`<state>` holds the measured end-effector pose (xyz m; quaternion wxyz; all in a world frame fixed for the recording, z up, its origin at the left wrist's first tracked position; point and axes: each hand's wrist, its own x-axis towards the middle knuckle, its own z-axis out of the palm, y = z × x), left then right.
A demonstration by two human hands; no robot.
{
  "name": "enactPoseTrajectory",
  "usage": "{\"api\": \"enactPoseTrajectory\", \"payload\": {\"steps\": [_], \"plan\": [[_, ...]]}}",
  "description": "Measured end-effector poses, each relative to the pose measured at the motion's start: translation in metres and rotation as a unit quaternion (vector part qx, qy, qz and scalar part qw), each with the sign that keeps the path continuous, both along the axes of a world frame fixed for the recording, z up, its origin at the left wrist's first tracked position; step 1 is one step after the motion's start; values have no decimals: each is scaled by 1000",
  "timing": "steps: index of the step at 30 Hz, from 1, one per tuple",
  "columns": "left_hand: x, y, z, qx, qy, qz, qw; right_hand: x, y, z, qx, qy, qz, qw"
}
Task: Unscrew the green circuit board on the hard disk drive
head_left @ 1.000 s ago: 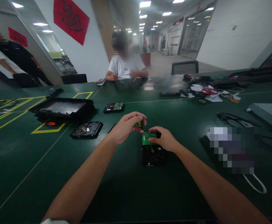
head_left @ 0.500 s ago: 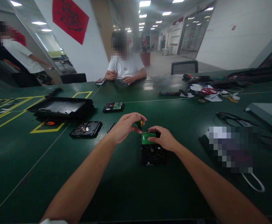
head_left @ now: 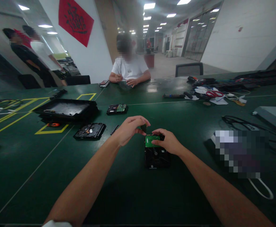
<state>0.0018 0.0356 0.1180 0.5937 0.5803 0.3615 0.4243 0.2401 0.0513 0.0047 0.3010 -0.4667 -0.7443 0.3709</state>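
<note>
In front of me a hard drive [head_left: 157,157] lies flat on the green table, its green circuit board [head_left: 149,141] facing up at the far end. My right hand [head_left: 167,142] grips the drive's far right part, with the thumb over the board and the fingers bent at the far edge. Just above the far left corner of the board, my left hand [head_left: 133,129] is closed around a screwdriver [head_left: 143,127] with a short dark handle that shows a little yellow. The screwdriver's tip is hidden by the fingers.
Left of my hands lie an opened drive [head_left: 90,130], another drive with a board [head_left: 117,109] and a black tray-like casing [head_left: 67,108]. Cables [head_left: 237,121] and a pixelated item [head_left: 242,154] lie to the right. Across the table sits a person [head_left: 129,67].
My view has shifted slightly, so everything sits a little further right. Both hands keep their places at the hard drive. The screwdriver handle shows less yellow than before.
</note>
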Motion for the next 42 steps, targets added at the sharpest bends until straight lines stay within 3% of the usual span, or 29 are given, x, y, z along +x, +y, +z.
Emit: {"api": "enactPoseTrajectory", "payload": {"steps": [10, 18, 27, 33, 42], "plan": [[0, 2, -2, -33, -26, 17, 999, -1, -1, 4, -2, -1, 0, 1000], [-3, 4, -3, 19, 4, 0, 1000, -2, -2, 6, 0, -10, -6, 1000], [0, 3, -3, -29, -36, 1, 999, -1, 0, 2, 13, -8, 0, 1000], [-2, 4, -2, -5, -16, 15, 1000, -1, -1, 3, 3, -3, -3, 1000], [-1, 1, -1, -36, -43, -21, 998, -1, 0, 0, 12, -5, 2, 1000]]}}
